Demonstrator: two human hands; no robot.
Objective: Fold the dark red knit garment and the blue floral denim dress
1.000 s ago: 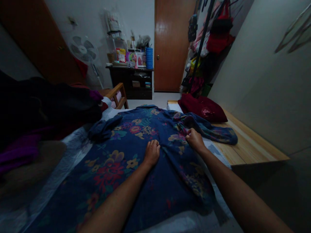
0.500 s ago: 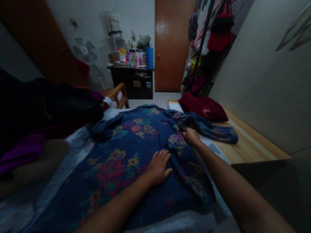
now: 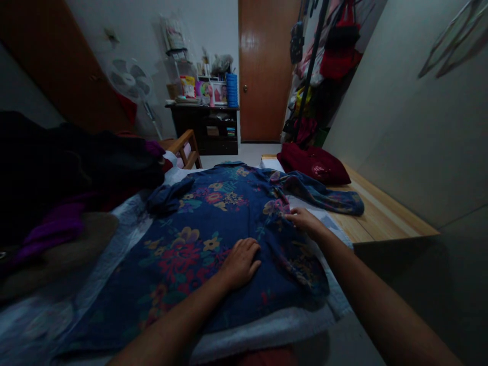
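Observation:
A dark blue floral shirt (image 3: 213, 218) lies spread over a pale cloth, its collar at the far end. One sleeve (image 3: 324, 195) stretches right onto a wooden board; the other is bunched at the left. My left hand (image 3: 240, 262) rests palm down on the middle of the shirt, fingers slightly spread, holding nothing. Further right, my right hand (image 3: 302, 219) pinches the shirt's right side below the sleeve, where the fabric is lifted into a fold.
Dark and purple clothes (image 3: 57, 223) are heaped at the left. A dark red folded garment (image 3: 312, 163) lies on the wooden board (image 3: 381, 218) at the right. Beyond are a wooden chair (image 3: 188, 147), a fan (image 3: 129, 79) and a black cabinet (image 3: 204, 127).
My right hand has moved slightly down along the shirt's right edge, with the fabric there pulled into a new fold. The view has shifted a little; my left hand still lies on the shirt.

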